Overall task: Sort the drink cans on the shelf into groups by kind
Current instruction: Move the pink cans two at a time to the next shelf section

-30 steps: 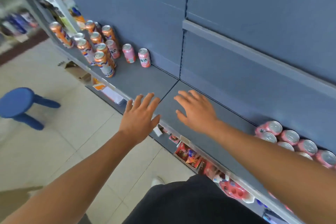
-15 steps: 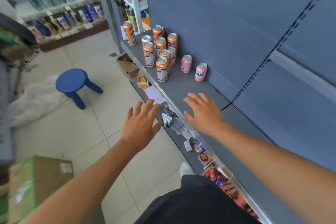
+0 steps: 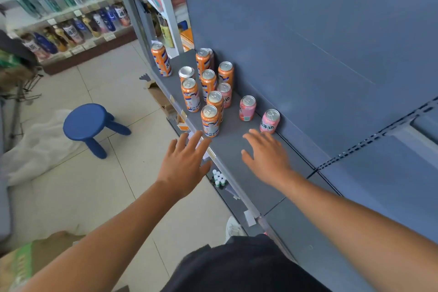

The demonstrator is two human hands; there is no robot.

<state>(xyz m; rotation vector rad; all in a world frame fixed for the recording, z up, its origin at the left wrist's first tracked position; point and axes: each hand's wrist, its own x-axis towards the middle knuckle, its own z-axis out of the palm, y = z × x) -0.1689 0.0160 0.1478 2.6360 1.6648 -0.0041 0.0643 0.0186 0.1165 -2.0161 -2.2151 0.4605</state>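
Both hands have closed in on the cans since half a second ago. The left hand (image 3: pixel 183 163), which hung over the floor then, now reaches across the front edge of the shelf (image 3: pixel 239 156). Its fingers are spread, palm down, holding nothing. The nearest orange can (image 3: pixel 210 121) stands just past its fingertips. The right hand (image 3: pixel 265 156) is also spread flat and empty, hovering over the shelf board. The nearest pink can (image 3: pixel 269 121) stands right at its fingertips, where before it was well ahead; whether they touch cannot be told. A second ago a separate cluster of pink cans lay off to the right of the right arm; it is out of view now.

Beyond the right hand, a second pink can (image 3: pixel 247 108) stands apart. A third pink can (image 3: pixel 225 95) is tucked against the cluster of orange cans (image 3: pixel 208 80) ahead of the left hand. One more orange can (image 3: pixel 161 59) stands alone farthest away, at the shelf's far end.

The shelf is a dark grey board against a blue back panel (image 3: pixel 320 42). Small white-capped bottles (image 3: pixel 218 177) sit on a lower level beneath the left hand. To the left of that hand a blue stool (image 3: pixel 86 123) stands on the pale tiled floor (image 3: pixel 94 197), with white cloth (image 3: pixel 35 147) beside it. Farther off are rows of bottles (image 3: pixel 71 31) on another rack, and a cardboard box (image 3: pixel 26 265) sits near the left forearm.
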